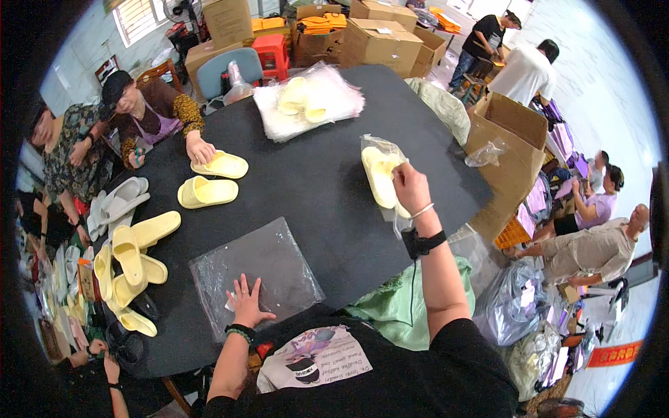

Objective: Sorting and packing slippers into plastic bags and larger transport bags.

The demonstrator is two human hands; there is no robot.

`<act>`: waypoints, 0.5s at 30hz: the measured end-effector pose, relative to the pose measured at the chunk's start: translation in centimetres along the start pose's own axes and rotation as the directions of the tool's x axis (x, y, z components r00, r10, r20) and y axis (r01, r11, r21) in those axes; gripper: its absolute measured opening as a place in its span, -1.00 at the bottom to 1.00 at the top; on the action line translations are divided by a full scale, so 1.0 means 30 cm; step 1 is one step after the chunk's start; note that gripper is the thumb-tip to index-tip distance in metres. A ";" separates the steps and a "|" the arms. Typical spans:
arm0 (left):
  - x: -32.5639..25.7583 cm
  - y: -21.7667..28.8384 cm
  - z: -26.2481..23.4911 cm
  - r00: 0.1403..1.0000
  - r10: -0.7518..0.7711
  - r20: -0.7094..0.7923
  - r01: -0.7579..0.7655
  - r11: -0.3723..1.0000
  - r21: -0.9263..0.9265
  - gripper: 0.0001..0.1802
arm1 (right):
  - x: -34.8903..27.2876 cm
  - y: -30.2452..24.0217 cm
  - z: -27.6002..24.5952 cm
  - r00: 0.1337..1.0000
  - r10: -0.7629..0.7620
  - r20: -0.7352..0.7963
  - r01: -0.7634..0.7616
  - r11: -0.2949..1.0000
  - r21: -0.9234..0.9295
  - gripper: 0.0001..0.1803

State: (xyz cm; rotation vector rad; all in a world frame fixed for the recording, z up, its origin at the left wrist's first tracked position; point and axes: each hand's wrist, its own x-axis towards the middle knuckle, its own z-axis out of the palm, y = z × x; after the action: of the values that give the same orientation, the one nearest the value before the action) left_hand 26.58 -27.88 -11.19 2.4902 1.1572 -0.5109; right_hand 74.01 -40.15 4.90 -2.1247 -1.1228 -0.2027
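Note:
My right hand (411, 187) grips a clear plastic bag holding a pair of pale yellow slippers (381, 175), lifted over the right part of the black table (327, 174). My left hand (245, 302) lies flat with fingers spread on a stack of empty clear plastic bags (254, 272) at the table's near edge. It holds nothing.
A person across the table rests a hand on a yellow slipper (221, 164); another slipper (206, 191) lies beside it. Several yellow slippers (132, 258) are piled at the left edge. Bagged slippers (306, 101) lie at the far side. An open cardboard box (505, 150) stands to the right.

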 end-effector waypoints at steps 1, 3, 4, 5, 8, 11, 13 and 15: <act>-0.001 0.007 -0.012 1.000 0.004 -0.003 -0.004 1.000 -0.005 0.41 | 0.026 -0.059 -0.027 1.000 -0.026 0.000 0.026 0.999 0.029 -0.90; -0.010 0.047 -0.070 1.000 -0.009 -0.009 0.008 0.998 -0.069 0.31 | 0.053 -0.155 -0.075 0.997 -0.079 -0.009 0.080 0.992 0.102 -0.91; -0.014 0.048 -0.077 0.996 0.017 -0.089 -0.030 0.989 -0.143 0.24 | 0.059 -0.205 -0.092 0.998 -0.067 0.005 0.066 0.987 0.148 -0.90; -0.015 0.056 -0.091 0.984 0.040 -0.172 -0.076 0.974 -0.212 0.18 | 0.061 -0.254 -0.110 0.998 -0.055 0.018 0.050 0.981 0.189 -0.89; -0.018 0.083 -0.152 0.964 0.112 -0.243 -0.220 0.848 -0.482 0.00 | 0.045 -0.411 -0.149 0.990 0.044 0.135 -0.102 0.883 0.459 -0.83; -0.041 0.115 -0.196 0.948 0.176 -0.264 -0.314 0.407 -0.858 -0.16 | 0.020 -0.547 -0.160 0.980 -0.001 0.200 -0.133 0.747 0.651 -0.79; -0.054 0.115 -0.205 0.953 0.198 -0.227 -0.252 0.113 -0.961 -0.26 | 0.002 -0.642 -0.138 0.970 -0.027 0.241 -0.168 0.643 0.748 -0.80; -0.061 0.091 -0.194 0.981 0.169 -0.093 -0.049 -0.248 -0.968 -0.39 | -0.021 -0.745 -0.078 0.956 -0.069 0.286 -0.212 0.514 0.831 -0.79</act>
State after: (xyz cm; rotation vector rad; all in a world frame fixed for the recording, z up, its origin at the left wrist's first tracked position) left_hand 28.63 -28.09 -4.84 0.9148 0.6508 0.4071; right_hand 56.79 -33.89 17.95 -1.2717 -0.9730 0.6326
